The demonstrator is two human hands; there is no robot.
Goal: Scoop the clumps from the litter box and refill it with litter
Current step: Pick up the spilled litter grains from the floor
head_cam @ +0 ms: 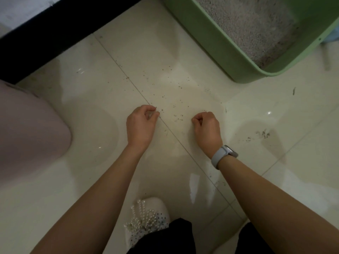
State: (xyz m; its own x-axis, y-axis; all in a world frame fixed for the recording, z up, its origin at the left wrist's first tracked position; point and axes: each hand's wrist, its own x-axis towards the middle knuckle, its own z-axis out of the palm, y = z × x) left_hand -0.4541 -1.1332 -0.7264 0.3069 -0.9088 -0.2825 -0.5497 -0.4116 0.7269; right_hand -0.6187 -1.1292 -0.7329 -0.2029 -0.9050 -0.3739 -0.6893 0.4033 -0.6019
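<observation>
Pale glossy floor tiles (88,110) fill nearly the whole view, crossed by thin grout lines and catching a few glints of light. A green box (216,43) sits on the floor at the far right of the view, cut off by the top edge; grey litter (251,24) lies inside it, darker and speckled near its closest corner. Loose grains (176,105) are scattered over the tiles between the box and the hands, thickest just beyond the fingertips, and a few dark smudges (262,134) mark the floor to the right of the box's near corner and closer to the person.

Both hands are held low over the floor, well short of the box and apart from each other. The left hand (141,123) has its fingers curled in with the tips close together beside the grains; whether it pinches anything cannot be told. The right hand (207,125) is curled the same way, knuckles up, and nothing shows in its grasp. A grey watch (222,154) wraps the right wrist.

Left of the box, a dark band (55,32) runs along the floor's edge. Farther left and nearer the person, a pale pink rounded object (27,129) stands at the frame's edge. Nearest the person, a white shoe (150,220) trimmed with pearls shows beside black trousers (165,241).
</observation>
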